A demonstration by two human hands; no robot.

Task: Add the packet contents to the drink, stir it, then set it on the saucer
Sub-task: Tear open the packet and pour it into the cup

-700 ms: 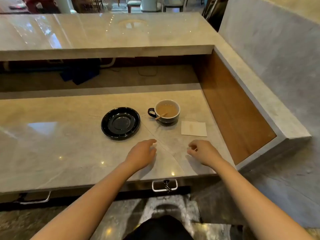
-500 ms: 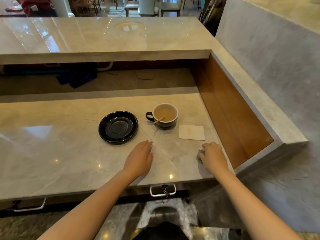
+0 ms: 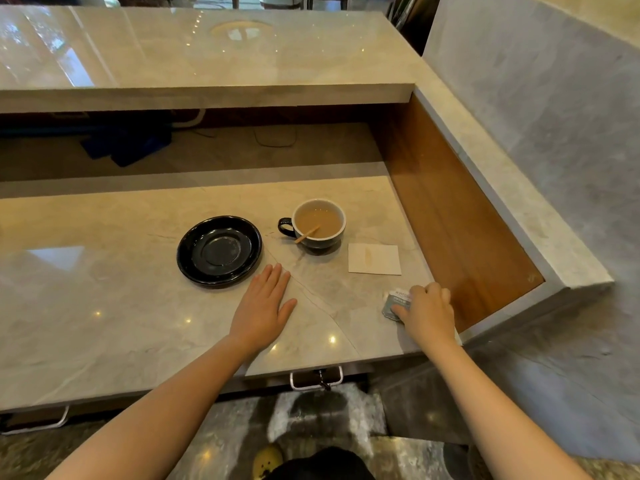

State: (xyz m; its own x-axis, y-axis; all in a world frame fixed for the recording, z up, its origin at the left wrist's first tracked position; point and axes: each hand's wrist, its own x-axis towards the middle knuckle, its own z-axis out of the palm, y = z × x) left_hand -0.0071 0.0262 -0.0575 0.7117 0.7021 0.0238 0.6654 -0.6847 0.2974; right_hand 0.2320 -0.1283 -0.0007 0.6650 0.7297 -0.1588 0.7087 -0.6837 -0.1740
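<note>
A dark cup [image 3: 318,223] of light brown drink stands on the marble counter [image 3: 104,306], with a wooden stirrer [image 3: 307,233] leaning in it. To its left sits an empty black saucer [image 3: 219,250]. My left hand [image 3: 264,303] lies flat on the counter, fingers spread, just right of the saucer's near rim. My right hand [image 3: 426,310] rests near the counter's right edge, fingers curled over a small grey-blue packet [image 3: 397,301] lying on the counter; most of the packet is hidden under the fingers.
A white paper napkin [image 3: 374,258] lies right of the cup. A wooden side wall [image 3: 457,216] bounds the counter on the right. A raised marble shelf [image 3: 207,57] overhangs the back. A drawer handle [image 3: 317,379] hangs below the front edge.
My right hand slid right and onto the packet at the counter's edge, closing over it. My left hand flattened on the counter near the saucer.
</note>
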